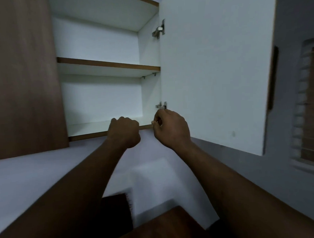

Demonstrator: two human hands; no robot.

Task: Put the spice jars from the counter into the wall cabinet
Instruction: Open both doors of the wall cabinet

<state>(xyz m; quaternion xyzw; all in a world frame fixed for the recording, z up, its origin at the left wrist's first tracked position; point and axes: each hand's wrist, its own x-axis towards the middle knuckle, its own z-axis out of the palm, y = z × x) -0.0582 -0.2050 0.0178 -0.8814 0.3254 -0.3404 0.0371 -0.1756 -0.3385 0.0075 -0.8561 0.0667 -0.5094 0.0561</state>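
The wall cabinet (104, 96) stands open, its door (213, 71) swung right. My left hand (124, 132) is curled at the front edge of the cabinet's bottom shelf (88, 128), my right hand (171, 129) curled just under its lower hinge (162, 106). I cannot tell whether either encloses anything. No spice jars show inside the cabinet. Judgement: likely light, rigid, smooth, breakable; grasp round the body, not the lid

1. Wall cabinet (101, 99) open, door (213, 71) hanging to its right.
2. Shelf (109, 64) divides the inside into upper and lower compartments.
3. Left hand (124, 132) and right hand (171, 127) side by side at the bottom board's (88, 126) front edge, below the lower hinge (162, 105).
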